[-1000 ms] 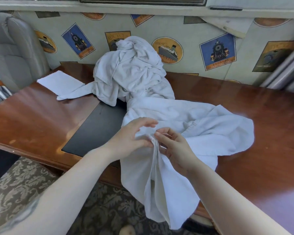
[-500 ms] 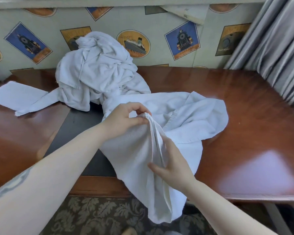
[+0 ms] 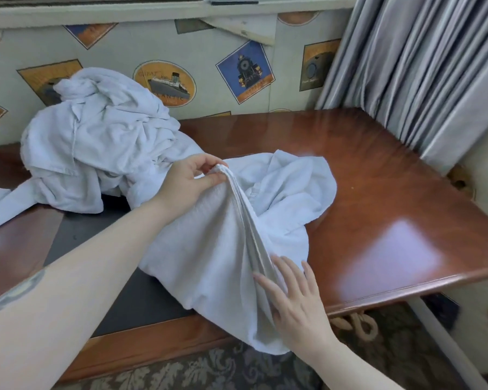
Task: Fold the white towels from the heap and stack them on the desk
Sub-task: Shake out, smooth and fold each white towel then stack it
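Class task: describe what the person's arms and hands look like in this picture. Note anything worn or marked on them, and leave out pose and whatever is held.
Both forearms are bare, with no sleeves in view. The left hand and right hand wear no gloves, and no rings, watch or bracelets show. The left forearm carries a grey-green tattoo near the frame's edge; its design is only partly visible. The right forearm shows no markings.

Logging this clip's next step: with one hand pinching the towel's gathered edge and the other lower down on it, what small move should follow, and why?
Probably slide the right hand further down the edge to the far corner. The left hand pinches the bunched top of the towel, the right fingers lie flat on the edge, and the lower end hangs over the desk front.
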`<move>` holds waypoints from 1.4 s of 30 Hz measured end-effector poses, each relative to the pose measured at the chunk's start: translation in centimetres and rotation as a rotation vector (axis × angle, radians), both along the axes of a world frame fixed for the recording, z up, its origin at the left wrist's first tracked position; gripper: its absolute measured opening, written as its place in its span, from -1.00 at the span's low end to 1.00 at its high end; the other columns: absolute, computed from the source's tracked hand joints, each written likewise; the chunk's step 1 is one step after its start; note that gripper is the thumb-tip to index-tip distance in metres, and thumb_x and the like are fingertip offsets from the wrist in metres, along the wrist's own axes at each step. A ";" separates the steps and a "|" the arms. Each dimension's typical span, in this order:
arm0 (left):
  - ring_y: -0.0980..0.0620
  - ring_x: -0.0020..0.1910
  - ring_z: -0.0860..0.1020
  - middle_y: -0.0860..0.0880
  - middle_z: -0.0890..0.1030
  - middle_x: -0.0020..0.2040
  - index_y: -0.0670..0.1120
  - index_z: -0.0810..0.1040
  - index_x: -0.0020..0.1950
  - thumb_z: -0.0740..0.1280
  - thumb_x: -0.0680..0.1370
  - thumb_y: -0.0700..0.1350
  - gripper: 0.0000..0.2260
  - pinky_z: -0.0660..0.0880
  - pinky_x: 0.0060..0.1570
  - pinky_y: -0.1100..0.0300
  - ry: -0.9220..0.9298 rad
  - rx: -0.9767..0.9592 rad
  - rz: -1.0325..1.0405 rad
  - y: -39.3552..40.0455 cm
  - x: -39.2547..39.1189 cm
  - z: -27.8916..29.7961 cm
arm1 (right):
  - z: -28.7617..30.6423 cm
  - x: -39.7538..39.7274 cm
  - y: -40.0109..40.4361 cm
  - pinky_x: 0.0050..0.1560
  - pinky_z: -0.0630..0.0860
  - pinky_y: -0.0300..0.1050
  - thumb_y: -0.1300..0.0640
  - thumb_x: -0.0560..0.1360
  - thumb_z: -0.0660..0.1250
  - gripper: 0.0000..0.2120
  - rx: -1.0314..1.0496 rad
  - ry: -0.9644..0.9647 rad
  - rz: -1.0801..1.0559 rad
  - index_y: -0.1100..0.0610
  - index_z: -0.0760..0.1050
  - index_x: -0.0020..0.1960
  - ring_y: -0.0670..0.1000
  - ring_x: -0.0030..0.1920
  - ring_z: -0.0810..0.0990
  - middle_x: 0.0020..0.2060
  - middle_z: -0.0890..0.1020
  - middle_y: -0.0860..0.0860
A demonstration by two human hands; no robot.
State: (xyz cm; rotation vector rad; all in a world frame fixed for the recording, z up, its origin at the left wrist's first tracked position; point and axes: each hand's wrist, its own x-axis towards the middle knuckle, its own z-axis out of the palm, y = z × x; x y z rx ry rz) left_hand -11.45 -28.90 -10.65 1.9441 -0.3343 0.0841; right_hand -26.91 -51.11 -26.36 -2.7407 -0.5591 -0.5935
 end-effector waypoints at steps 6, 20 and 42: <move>0.13 -0.14 0.49 -0.02 0.62 -0.10 0.07 0.62 -0.08 0.44 0.51 -0.21 -0.84 0.40 -0.01 0.32 -0.022 0.069 0.021 0.1 2.0 -1.2 | 1.7 0.4 -4.0 -0.30 0.47 -0.17 -0.10 0.24 0.51 -0.67 -0.159 0.474 -0.085 -0.07 0.55 -0.05 -0.01 0.01 0.45 0.17 0.42 -0.14; 0.14 -0.17 0.47 0.02 0.61 -0.07 -0.11 0.63 0.02 0.42 0.51 -0.23 -0.89 0.38 -0.07 0.47 -0.007 0.037 0.091 -0.1 1.4 -3.4 | 0.4 -0.3 -3.6 0.04 0.43 -0.15 0.05 0.59 0.11 -0.73 0.181 0.785 -0.372 -0.07 0.58 0.09 -0.03 0.15 0.26 0.10 0.34 -0.06; 0.34 -0.23 0.46 0.14 0.58 -0.12 -0.06 0.62 0.03 0.41 0.52 -0.19 -0.89 0.38 -0.17 0.52 -0.027 -0.006 0.217 -0.8 1.0 -5.0 | 1.8 -3.2 -4.6 -0.32 0.48 -0.10 0.21 0.54 0.34 -0.77 0.218 0.348 -0.041 -0.10 0.41 0.03 -0.03 -0.25 0.51 -0.13 0.53 -0.16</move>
